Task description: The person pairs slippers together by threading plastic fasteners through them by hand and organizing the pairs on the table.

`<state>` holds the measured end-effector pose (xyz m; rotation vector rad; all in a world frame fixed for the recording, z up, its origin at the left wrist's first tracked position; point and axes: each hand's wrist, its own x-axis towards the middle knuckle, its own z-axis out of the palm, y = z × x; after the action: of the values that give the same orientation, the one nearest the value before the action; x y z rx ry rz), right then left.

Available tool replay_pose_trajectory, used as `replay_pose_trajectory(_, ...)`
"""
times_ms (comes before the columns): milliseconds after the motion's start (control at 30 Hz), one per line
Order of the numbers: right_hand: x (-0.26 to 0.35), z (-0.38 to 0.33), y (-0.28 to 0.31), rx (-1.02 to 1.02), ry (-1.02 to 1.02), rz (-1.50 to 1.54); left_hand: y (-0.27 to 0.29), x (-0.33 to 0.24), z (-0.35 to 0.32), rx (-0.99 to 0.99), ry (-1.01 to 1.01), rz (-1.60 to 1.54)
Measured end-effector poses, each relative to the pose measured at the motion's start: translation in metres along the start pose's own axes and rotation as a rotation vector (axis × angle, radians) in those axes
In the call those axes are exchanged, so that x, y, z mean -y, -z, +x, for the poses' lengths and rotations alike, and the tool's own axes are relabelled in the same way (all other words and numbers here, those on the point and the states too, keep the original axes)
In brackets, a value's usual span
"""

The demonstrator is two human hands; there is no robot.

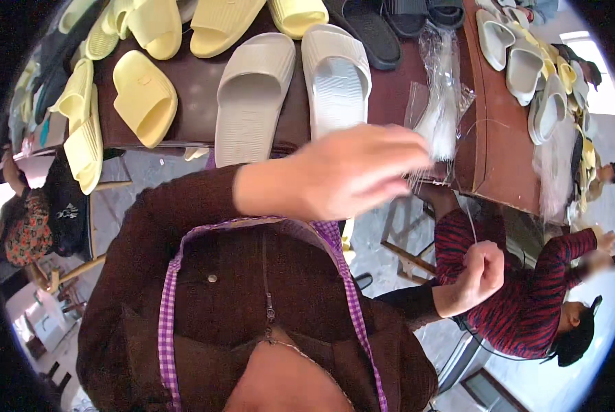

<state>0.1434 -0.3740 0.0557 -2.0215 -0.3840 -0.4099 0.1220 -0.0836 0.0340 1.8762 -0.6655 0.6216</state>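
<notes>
My left hand (342, 172) reaches across in front of me, blurred by motion, its fingers stretched toward the right and the thumb apart. Its fingertips are at the lower end of a bundle of thin white plastic strands (436, 130) in a clear bag on the table. Lower on the right, my right hand (478, 278) is closed, and a thin white strand (472, 221) rises from it. A pair of pale grey slide sandals lies close beyond my left hand: the left slide (252, 103) and the right slide (336, 75), its footbed shiny.
The dark red table (198, 89) also bears yellow slides (146, 99) on the left and black slides (368, 34) at the back. On the right stands another table (503, 154) with grey and yellow slides. A co-worker in a red-and-black striped top (513, 309) sits nearby.
</notes>
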Motion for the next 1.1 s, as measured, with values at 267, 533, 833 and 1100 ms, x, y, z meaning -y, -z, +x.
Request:
replay_pose_trajectory(267,0.005,0.023,0.01,0.218,0.578,0.554,-0.061,0.008,0.023,0.261,0.17,-0.537)
replay_pose_trajectory(533,-0.003,0.04,0.016,0.052,0.433,1.195,-0.054,0.013,0.013,0.077,0.106,-0.416)
replay_pose_trajectory(833,-0.006,0.026,-0.082,0.298,0.164,1.085,-0.032,-0.018,-0.002,-0.033,0.093,-0.407)
replay_pose_trajectory(1100,0.037,0.015,-0.129,0.399,0.126,0.974,0.001,-0.022,-0.023,-0.115,0.035,0.14)
